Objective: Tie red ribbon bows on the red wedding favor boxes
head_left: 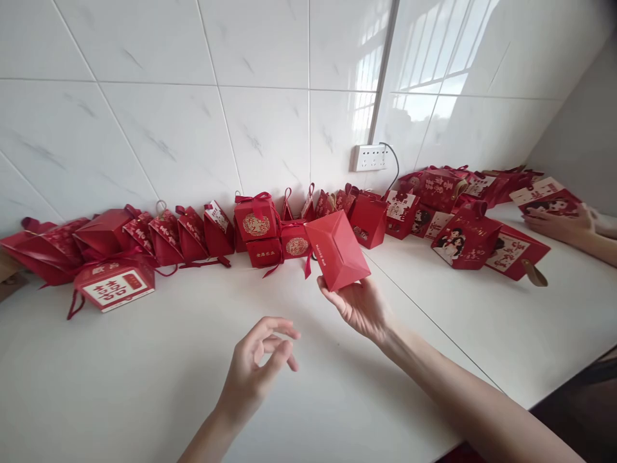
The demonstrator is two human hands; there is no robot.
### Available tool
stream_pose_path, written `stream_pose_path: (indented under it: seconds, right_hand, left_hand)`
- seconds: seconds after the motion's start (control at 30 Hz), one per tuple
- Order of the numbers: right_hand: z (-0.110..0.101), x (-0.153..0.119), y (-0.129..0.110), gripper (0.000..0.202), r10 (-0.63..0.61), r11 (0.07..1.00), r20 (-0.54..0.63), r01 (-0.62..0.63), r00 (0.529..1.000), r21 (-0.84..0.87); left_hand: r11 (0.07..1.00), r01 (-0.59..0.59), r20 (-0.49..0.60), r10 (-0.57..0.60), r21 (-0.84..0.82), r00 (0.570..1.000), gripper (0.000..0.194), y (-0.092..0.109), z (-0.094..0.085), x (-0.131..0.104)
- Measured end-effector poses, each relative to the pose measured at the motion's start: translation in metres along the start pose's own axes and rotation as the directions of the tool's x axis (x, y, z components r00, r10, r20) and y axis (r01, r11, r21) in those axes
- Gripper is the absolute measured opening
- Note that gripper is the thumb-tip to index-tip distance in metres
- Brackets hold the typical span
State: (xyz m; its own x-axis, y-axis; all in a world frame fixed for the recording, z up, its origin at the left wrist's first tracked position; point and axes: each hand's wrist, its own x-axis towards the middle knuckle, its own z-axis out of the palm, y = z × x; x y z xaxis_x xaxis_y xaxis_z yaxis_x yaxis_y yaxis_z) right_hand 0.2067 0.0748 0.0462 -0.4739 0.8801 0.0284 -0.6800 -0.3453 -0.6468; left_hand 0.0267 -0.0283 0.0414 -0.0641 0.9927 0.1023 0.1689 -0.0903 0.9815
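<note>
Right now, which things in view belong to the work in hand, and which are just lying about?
Work in hand:
- red box, held up in the right hand
- left hand, holding nothing
- probably the other red boxes near the wall, being similar

Seemingly incidental:
- power strip at the wall
- black cable running from it

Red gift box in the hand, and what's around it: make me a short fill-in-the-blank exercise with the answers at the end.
1. The raised red gift box is held by the person's ____ hand.
2. The left hand is holding ____.
3. The power strip is fixed to the tiled ____.
4. The tabletop is coloured ____.

Missing words: right; nothing; wall; white.
</note>
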Motion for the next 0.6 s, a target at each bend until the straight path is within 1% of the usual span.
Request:
stream_pose_path:
  seconds: [0.1, 0.17, 0.2, 0.23, 0.27, 0.3, 0.33, 0.37, 0.4, 0.43, 0.47, 0.5, 0.53, 0.57, 0.6]
  right_hand:
    - [-0.001, 0.001, 0.0, 0.025, 0.04, 0.994, -0.025, -0.037, 0.999, 0.105]
    - [0.0, 0.001, 0.001, 0.027, 0.056, 0.993, -0.019, -0.054, 0.998, 0.108]
    - [0.0, 0.0, 0.001, 0.03, 0.057, 0.995, -0.014, -0.056, 0.998, 0.08]
    - [0.001, 0.0, 0.002, 0.034, 0.044, 0.999, -0.018, -0.044, 0.999, 0.027]
    - [0.001, 0.0, 0.003, 0.037, 0.003, 0.998, -0.033, -0.005, 0.999, -0.057]
    - [0.0, 0.001, 0.003, 0.039, -0.078, 0.983, -0.053, 0.068, 0.996, -0.171]
    - [-0.002, 0.002, 0.004, 0.04, -0.201, 0.934, -0.062, 0.173, 0.978, -0.313]
    - [-0.004, 0.003, 0.004, 0.04, -0.353, 0.833, -0.039, 0.295, 0.935, -0.467]
    - [-0.007, 0.004, 0.004, 0.041, -0.501, 0.677, 0.026, 0.411, 0.865, -0.611]
    - [-0.011, 0.005, 0.004, 0.043, -0.612, 0.486, 0.124, 0.495, 0.781, -0.72]
    - [-0.014, 0.005, 0.003, 0.046, -0.675, 0.298, 0.23, 0.543, 0.701, -0.785]
    - [-0.018, 0.004, 0.0, 0.047, -0.699, 0.136, 0.324, 0.563, 0.638, -0.815]
    - [-0.022, 0.001, -0.003, 0.049, -0.702, 0.008, 0.397, 0.565, 0.591, -0.825]
    - [-0.025, -0.004, -0.008, 0.051, -0.696, -0.09, 0.451, 0.555, 0.558, -0.827]
    - [-0.029, -0.011, -0.014, 0.053, -0.685, -0.173, 0.493, 0.537, 0.537, -0.826]
  left_hand:
    - [0.999, 0.002, 0.003, -0.003, 0.044, 1.0, 0.031, 0.002, 0.002, 0.0]
    - [0.998, 0.002, 0.007, -0.002, 0.067, 1.0, 0.032, 0.001, 0.002, 0.0]
    - [0.996, 0.005, 0.01, -0.006, 0.085, 1.0, 0.032, 0.0, 0.002, 0.0]
    - [0.994, 0.008, 0.014, -0.01, 0.111, 1.0, 0.033, -0.002, 0.001, 0.001]
    - [0.989, 0.005, 0.021, -0.009, 0.15, 1.0, 0.033, -0.005, 0.0, 0.002]
    - [0.978, -0.017, 0.037, 0.01, 0.206, 0.999, 0.032, -0.009, -0.001, 0.003]
    - [0.958, -0.07, 0.072, 0.051, 0.28, 0.996, 0.031, -0.014, -0.003, 0.004]
    - [0.919, -0.151, 0.125, 0.113, 0.363, 0.986, 0.028, -0.019, -0.005, 0.006]
    - [0.863, -0.248, 0.19, 0.18, 0.44, 0.965, 0.026, -0.024, -0.007, 0.008]
    - [0.798, -0.34, 0.256, 0.24, 0.498, 0.937, 0.023, -0.029, -0.009, 0.01]
    - [0.74, -0.409, 0.305, 0.283, 0.534, 0.909, 0.022, -0.033, -0.011, 0.012]
    - [0.701, -0.448, 0.329, 0.31, 0.555, 0.892, 0.021, -0.036, -0.013, 0.014]
    - [0.684, -0.464, 0.332, 0.326, 0.563, 0.885, 0.021, -0.038, -0.014, 0.015]
    - [0.682, -0.469, 0.321, 0.343, 0.561, 0.883, 0.021, -0.04, -0.015, 0.016]
    - [0.685, -0.478, 0.314, 0.361, 0.55, 0.878, 0.02, -0.041, -0.015, 0.016]
